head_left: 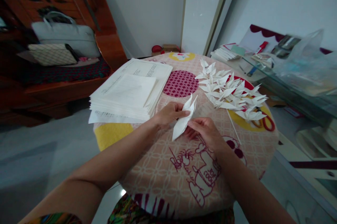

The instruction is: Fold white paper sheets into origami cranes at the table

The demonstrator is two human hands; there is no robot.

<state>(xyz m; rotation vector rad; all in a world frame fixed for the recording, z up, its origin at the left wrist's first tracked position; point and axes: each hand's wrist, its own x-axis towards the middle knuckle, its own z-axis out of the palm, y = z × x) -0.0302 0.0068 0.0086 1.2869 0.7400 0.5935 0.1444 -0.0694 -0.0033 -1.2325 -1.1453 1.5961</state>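
A half-folded white paper piece [183, 118] stands tilted above the round table, pinched between both hands. My left hand [170, 113] grips its upper part with thumb and fingers closed. My right hand [205, 132] holds its lower edge, fingers curled under it. A stack of white paper sheets [130, 90] lies to the left of my hands. Several finished folded paper cranes [231, 94] are heaped at the right back of the table.
The table wears a patterned pink cloth [163, 171] with coloured circles. Orange-handled scissors [264, 123] lie under the cranes' near edge, beside a thin stick [233, 128]. A wooden bench with bags [63, 38] stands left; a glass desk [289, 80] with clutter right.
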